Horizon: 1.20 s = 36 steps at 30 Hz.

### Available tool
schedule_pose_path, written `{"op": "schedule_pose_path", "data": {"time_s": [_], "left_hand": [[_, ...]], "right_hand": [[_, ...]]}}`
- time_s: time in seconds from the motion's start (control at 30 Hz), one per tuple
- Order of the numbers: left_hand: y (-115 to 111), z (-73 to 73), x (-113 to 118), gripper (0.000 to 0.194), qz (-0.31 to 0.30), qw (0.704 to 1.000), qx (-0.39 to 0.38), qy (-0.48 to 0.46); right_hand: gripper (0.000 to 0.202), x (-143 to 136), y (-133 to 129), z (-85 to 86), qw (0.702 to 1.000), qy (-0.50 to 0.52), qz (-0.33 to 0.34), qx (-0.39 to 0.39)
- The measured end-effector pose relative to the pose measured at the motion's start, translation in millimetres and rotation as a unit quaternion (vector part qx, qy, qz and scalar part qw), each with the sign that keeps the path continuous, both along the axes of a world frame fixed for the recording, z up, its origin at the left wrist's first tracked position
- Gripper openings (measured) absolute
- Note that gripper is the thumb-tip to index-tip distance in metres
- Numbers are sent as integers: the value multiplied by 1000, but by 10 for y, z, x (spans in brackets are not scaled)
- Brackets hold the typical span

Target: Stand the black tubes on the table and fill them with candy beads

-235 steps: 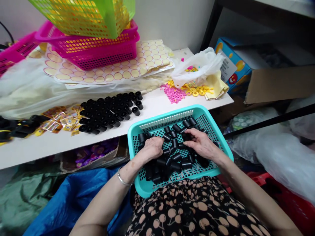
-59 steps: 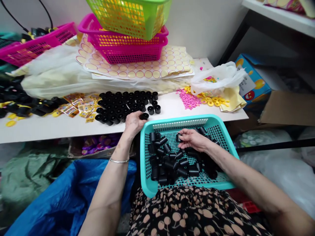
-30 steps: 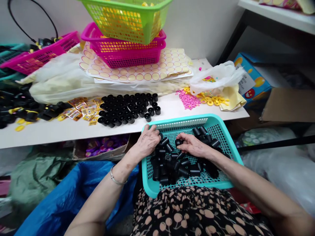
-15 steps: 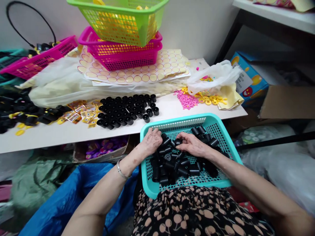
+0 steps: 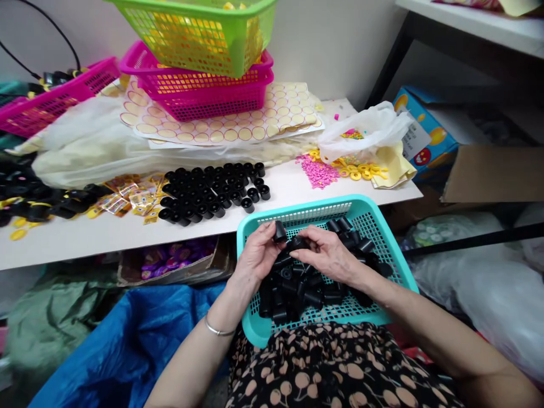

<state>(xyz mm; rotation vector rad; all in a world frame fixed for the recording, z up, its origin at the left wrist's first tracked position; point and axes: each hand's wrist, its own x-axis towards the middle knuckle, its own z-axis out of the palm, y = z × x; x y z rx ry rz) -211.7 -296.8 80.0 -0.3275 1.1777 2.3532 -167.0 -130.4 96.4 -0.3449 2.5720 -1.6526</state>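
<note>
Over the turquoise basket (image 5: 397, 260), my left hand (image 5: 260, 249) pinches a black plastic cup (image 5: 279, 231) by its side, lifted and slightly tilted. My right hand (image 5: 325, 252) is closed on another black piece (image 5: 298, 243), partly hidden by the fingers, a short way right of the first. Loose black cylindrical cups (image 5: 312, 297) lie jumbled in the basket below both hands. On the white table, black cups (image 5: 202, 195) stand upright in close rows, open ends up, with a few set a little apart at the right end.
Pink beads (image 5: 318, 171) and yellow rings (image 5: 361, 171) lie right of the rows, small printed packets (image 5: 140, 198) left. A green basket (image 5: 238, 34) sits on pink baskets (image 5: 204, 93) behind. Below the table are a box of purple items (image 5: 170, 263) and blue sheeting (image 5: 140, 328).
My left hand has turned and risen from the pile, now showing a black cup in its fingers. My right hand has moved slightly left, still holding its black piece. The view has shifted slightly.
</note>
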Motion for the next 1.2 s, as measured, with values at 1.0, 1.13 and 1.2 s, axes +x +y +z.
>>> {"op": "schedule_pose_path", "data": {"time_s": [1.0,1.13,1.2], "left_hand": [[67,-81,167,45,0,956,-189,222],[20,-34,156,37,-50,943,-236,229],[-13,2,146,32,-77,930,-253,255]], "right_hand": [[19,-23,179,206,980,67,25,186],[16,-35,185,207,975,75,53,204],[16,-37,183,206,972,75,58,213]]}}
